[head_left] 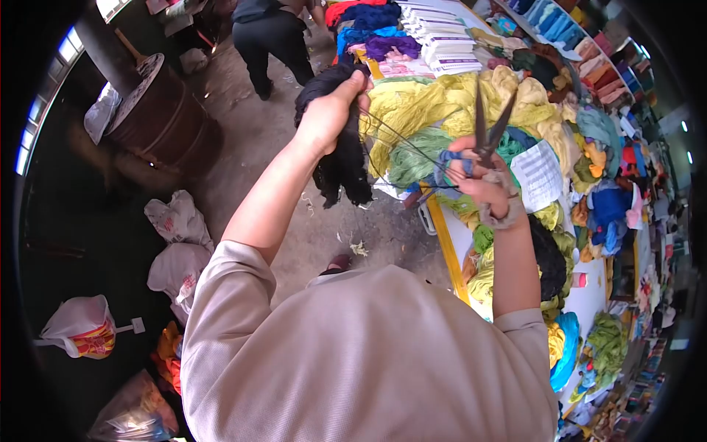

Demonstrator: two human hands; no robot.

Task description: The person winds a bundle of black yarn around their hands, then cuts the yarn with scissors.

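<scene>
Bench [447, 250] with a white top and a yellow edge is easily the biggest thing here, running up the right side and piled with coloured yarn. Across the floor to its left there's a rusty brown metal drum [163, 118], and a person in dark trousers [271, 46] is near the bench's far end. A big heap of yellow-green yarn [442, 96] spreads inward from the bench's left edge, with a row of white stacked packs [442, 44] past it toward the far end. Hanging just outside that left edge, over the floor, is a black yarn skein [345, 166]. The left hand [329, 110] is closed tight around its upper part, thumb on top. Pale green yarn [420, 157] lies next to the yellow-green lot, and a white printed sheet [537, 175] sits to the right of the other hand. That right hand [482, 180] is up over the bench, fingers wrapped round the handles of dark metal scissors [483, 136], blades spread and pointing at the far end. There's something blue at its fingers, can't tell what. Smallest of all, a few thin black strands [405, 140] stretch from the skein across to the right hand.
</scene>
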